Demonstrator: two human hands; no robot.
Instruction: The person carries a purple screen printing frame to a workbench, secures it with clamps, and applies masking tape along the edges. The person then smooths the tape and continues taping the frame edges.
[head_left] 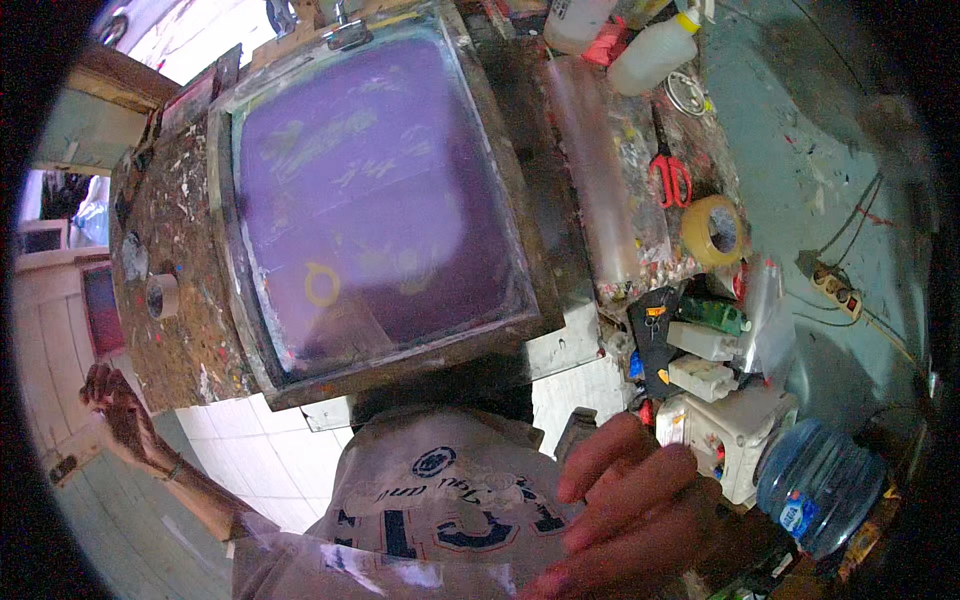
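My left hand is raised at the far left, beyond the table's near left corner. Its fingers are loosely bent and apart, with nothing visible in them. Close to the camera at the lower right, my right hand has its fingers bent and pressed together, slightly blurred. A shiny see-through strip crosses in front of my shirt and runs toward that hand; whether the fingers grip it is hidden. Ahead lies a screen-printing frame with purple mesh, a yellow ring mark and pale smears. Neither hand touches it.
The paint-stained table carries a small tape roll on the left. On the right are red-handled scissors, a wide tape roll and plastic bottles. A large water bottle and a white jerrycan stand lower right, near a power strip.
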